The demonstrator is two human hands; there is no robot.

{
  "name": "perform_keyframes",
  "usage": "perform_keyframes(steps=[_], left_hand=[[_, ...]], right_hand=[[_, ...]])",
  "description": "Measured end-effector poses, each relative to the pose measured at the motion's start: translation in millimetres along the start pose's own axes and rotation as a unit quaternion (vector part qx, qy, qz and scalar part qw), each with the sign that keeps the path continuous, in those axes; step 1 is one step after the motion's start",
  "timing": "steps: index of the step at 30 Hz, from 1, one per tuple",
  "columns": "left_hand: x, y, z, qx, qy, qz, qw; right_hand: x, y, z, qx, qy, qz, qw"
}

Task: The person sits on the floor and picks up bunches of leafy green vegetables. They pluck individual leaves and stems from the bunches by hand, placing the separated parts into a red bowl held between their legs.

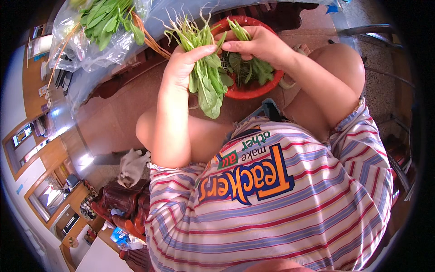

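My left hand [185,64] is closed around a bunch of leafy greens [209,78], its thin pale roots pointing up and its leaves hanging down. Just right of it, my right hand [251,44] holds a smaller tuft of green stems [240,31] between thumb and fingers, above a red plastic basin [253,93]. Inside the basin lie dark leaves and loose roots [244,71], partly hidden by the right hand. The fingertips of both hands are close together; whether they touch is unclear.
A clear plastic bag [97,56] with more leafy greens [108,20] rests on the covered table at upper left, beside a brown woven handle [149,37]. A white cat [132,166] lies on the floor near dark red carved wooden furniture [122,197]. Metal bars stand at the right.
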State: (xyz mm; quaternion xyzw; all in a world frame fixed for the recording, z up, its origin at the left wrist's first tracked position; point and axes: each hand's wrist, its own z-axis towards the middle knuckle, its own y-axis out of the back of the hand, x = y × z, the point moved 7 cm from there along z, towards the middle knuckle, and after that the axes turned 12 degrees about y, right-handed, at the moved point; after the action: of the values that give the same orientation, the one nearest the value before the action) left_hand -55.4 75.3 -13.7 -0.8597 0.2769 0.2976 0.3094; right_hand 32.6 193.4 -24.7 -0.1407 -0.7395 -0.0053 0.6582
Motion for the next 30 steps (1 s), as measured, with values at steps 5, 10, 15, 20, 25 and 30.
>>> perform_keyframes(steps=[5, 10, 15, 20, 25, 30], left_hand=[[4, 9, 10, -0.021, -0.016, -0.05, 0.998], [-10, 16, 6, -0.017, -0.061, -0.076, 0.995], [-6, 4, -1, -0.005, -0.043, 0.013, 0.999], [5, -11, 4, 0.014, -0.038, 0.056, 0.998], [5, -14, 5, 0.022, -0.048, 0.052, 0.997], [-3, -2, 1, -0.007, -0.025, 0.014, 1.0]], right_hand=[[-6, 6, 7, -0.131, 0.082, 0.176, 0.972], [29, 41, 2, -0.266, 0.197, 0.154, 0.931], [46, 40, 6, -0.161, 0.231, 0.003, 0.96], [26, 9, 6, -0.081, 0.096, -0.059, 0.99], [19, 10, 6, -0.112, 0.069, -0.048, 0.99], [10, 15, 7, -0.116, 0.053, 0.077, 0.989]])
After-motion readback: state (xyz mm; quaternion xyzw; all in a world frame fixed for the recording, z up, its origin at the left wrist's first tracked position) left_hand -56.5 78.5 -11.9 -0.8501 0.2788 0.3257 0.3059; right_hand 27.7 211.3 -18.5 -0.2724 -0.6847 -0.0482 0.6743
